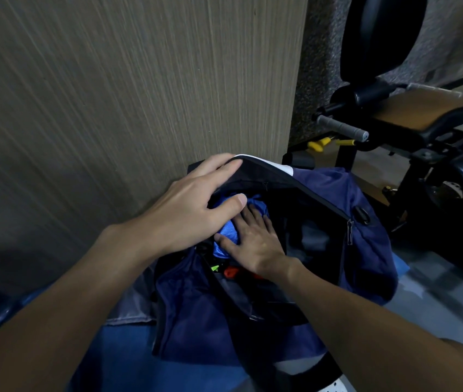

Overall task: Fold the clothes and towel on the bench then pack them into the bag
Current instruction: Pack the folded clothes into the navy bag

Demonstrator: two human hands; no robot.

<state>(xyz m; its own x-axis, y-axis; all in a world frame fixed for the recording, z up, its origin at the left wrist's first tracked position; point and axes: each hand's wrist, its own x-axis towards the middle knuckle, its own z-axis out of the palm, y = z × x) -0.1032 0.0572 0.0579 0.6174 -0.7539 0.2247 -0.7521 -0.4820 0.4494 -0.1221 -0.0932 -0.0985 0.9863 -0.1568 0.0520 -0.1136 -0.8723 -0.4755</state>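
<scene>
Head view:
- Your left hand (196, 205): fingers straight over rim of navy duffel bag (366, 193), thumb on blue garment (257, 202).
- Your right hand (252, 241): flat, fingers spread, pressing same garment.
- Garment sits inside bag, at 10 o'clock end of opening.
- Risk: cloth looks slick and springy. Lift palm fast and fold may pop loose.
- Risk: let go of rim and flap may sag over mouth.
- Garment look: bright blue, sheeny, bunched, creased.

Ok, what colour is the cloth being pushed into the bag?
Bright blue cloth, inside the navy bag; seen in the head view.
</scene>
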